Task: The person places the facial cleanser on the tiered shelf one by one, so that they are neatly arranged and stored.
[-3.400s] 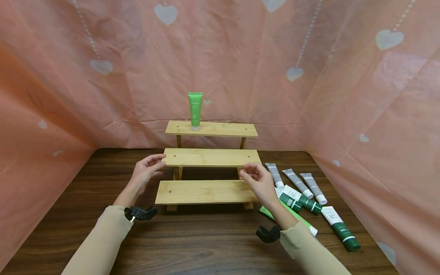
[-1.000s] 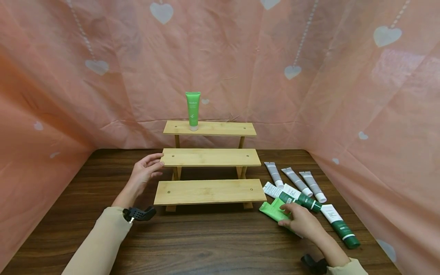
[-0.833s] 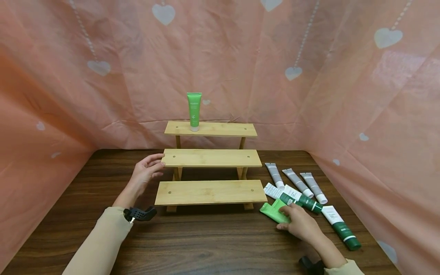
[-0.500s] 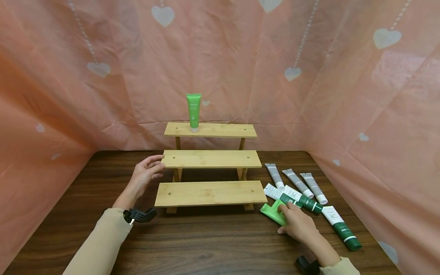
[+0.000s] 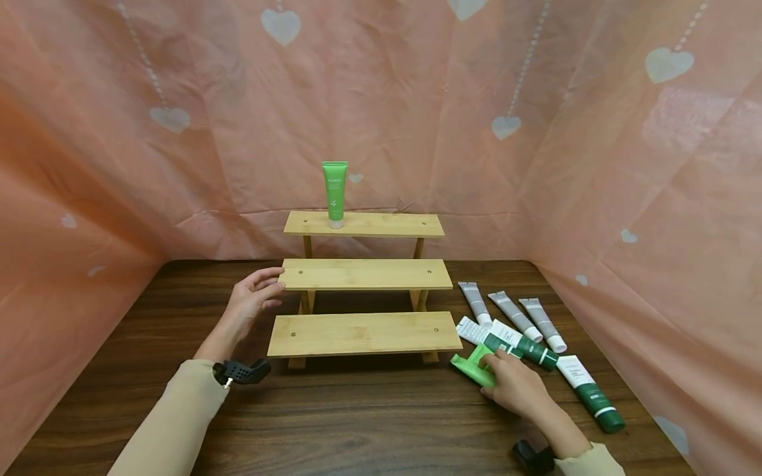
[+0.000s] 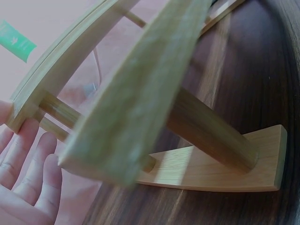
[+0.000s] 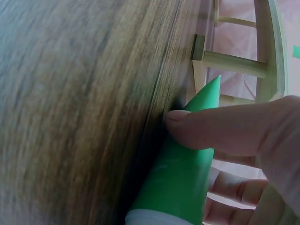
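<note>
A three-tier wooden display rack (image 5: 366, 334) stands on the table, with a green squeeze tube (image 5: 336, 188) upright on its top tier. My left hand (image 5: 250, 297) holds the left end of the middle board, thumb and fingers at its edge; the left wrist view shows fingertips around that board end (image 6: 21, 110). To the right of the rack, my right hand (image 5: 518, 387) grips a green tube lying on the table (image 5: 470, 370). In the right wrist view the thumb presses on this tube (image 7: 173, 183), fingers on its far side. Another green tube end (image 5: 479, 352) shows beside it.
Three grey tubes (image 5: 514, 316) lie behind the right hand. Several white-and-green tubes (image 5: 592, 396) lie beside and behind it, two of them overlapping. Pink cloth (image 5: 381, 99) with heart prints hangs around the dark wooden table (image 5: 333, 423).
My right hand has left the rack's right side, moved down and right, and taken hold of a green tube. My left hand stays at the middle board.
</note>
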`<state>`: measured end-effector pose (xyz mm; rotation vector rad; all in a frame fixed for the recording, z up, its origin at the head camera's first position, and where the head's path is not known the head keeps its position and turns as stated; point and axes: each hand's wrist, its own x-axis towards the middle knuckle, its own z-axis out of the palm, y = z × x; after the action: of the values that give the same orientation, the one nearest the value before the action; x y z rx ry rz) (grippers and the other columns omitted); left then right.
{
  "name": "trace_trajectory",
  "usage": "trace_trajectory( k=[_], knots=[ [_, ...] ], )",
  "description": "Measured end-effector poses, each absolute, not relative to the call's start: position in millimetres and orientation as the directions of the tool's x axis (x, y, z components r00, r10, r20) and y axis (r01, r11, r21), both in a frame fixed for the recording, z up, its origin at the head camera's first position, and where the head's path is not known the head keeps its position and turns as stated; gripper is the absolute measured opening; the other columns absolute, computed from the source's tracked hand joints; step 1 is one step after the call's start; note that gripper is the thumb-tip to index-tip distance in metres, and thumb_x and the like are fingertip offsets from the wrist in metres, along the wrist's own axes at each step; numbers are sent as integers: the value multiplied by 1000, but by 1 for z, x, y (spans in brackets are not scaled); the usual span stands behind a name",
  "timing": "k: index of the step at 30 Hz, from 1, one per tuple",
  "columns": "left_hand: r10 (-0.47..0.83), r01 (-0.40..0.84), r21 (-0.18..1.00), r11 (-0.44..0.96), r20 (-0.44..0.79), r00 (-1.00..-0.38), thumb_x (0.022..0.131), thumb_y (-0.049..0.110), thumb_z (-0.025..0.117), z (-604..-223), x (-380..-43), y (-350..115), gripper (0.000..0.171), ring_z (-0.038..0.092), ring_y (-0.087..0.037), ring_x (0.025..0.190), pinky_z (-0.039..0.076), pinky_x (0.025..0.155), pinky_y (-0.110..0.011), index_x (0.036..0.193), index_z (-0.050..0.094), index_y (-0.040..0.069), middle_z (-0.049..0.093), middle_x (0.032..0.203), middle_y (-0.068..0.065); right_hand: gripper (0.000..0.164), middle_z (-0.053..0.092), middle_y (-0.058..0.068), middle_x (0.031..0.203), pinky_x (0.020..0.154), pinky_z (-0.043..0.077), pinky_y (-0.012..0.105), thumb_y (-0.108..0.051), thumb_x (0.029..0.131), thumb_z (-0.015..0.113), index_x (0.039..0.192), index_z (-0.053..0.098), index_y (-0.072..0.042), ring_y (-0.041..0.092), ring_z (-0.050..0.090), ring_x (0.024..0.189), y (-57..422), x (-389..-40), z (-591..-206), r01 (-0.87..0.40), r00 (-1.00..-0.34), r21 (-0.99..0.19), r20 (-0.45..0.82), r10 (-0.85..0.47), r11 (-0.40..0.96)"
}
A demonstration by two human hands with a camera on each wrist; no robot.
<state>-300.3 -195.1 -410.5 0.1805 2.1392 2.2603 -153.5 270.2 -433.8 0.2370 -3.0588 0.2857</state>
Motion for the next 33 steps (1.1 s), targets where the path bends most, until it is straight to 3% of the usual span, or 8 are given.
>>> trace_trajectory(
  k=[16, 24, 33],
  knots=[
    [90, 59, 996, -63, 64, -994, 86, 20, 69, -412, -301, -195, 51, 60, -25, 99, 53, 78, -34, 130, 50, 3, 61, 106, -2, 33, 55, -1, 82, 51, 40, 31, -14, 70, 78, 102, 68, -11, 11, 48, 65, 275, -154, -424, -219, -957, -218, 238, -166, 951],
    [93, 67, 997, -46, 71, -993, 86, 22, 69, -412, -301, -195, 52, 61, -18, 94, 52, 80, -35, 130, 50, 3, 59, 111, -6, 34, 58, 1, 86, 52, 41, 32, -13, 72, 77, 105, 68, -9, 13, 50, 66, 282, -155, -422, -196, -957, -252, 261, -128, 948],
    [96, 67, 996, -57, 73, -993, 86, 20, 68, -412, -301, -195, 52, 62, -12, 89, 51, 83, -40, 131, 49, 2, 61, 105, 0, 35, 62, 8, 89, 55, 45, 32, -8, 73, 75, 107, 66, -1, 20, 58, 70, 287, -159, -421, -239, -922, -342, 375, -101, 909]
  ],
)
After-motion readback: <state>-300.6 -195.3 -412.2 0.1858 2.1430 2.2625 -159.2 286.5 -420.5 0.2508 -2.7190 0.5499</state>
